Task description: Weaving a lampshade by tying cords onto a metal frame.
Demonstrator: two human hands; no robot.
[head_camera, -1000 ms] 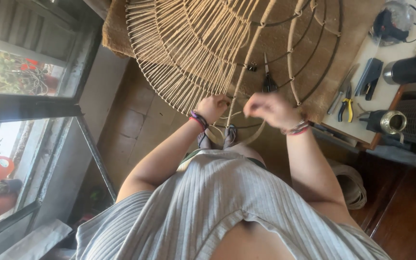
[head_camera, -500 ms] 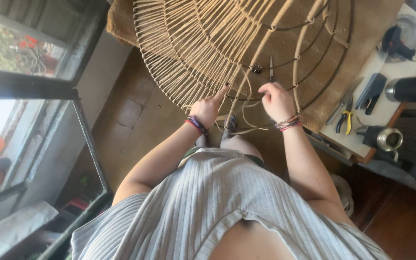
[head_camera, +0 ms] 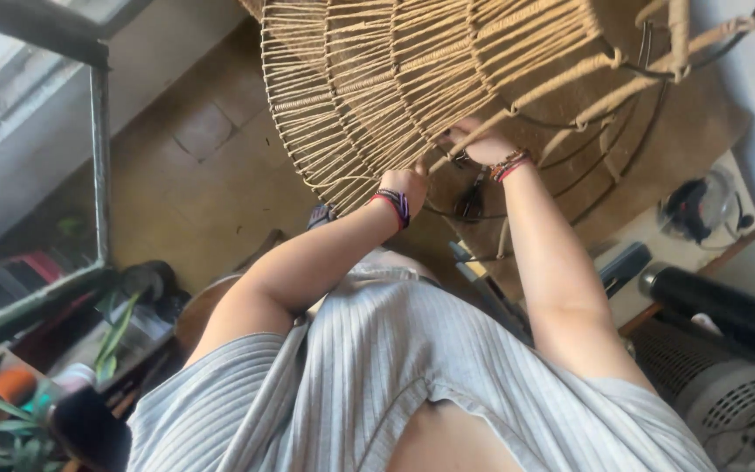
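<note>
A large round frame (head_camera: 369,96) of dark metal rings wound with tan cord spokes fills the upper middle of the head view. My left hand (head_camera: 412,185) pinches the cord at the frame's lower rim; it wears dark and red bracelets on its wrist. My right hand (head_camera: 482,144) reaches a little further in and grips a cord-wrapped spoke, with beaded bracelets on its wrist. Its fingers are partly hidden behind the cords. My grey ribbed top fills the bottom of the view.
A brown tiled floor (head_camera: 194,175) lies under the frame. At the right are a black cylinder (head_camera: 718,306), a grey perforated heater (head_camera: 727,393) and a small fan (head_camera: 701,205). At the left stand a metal window frame (head_camera: 98,149) and potted plants (head_camera: 10,411).
The view has swung closer and to the right. Both hands have moved up onto the frame's rim and spokes, with the right hand further in among the cords.
</note>
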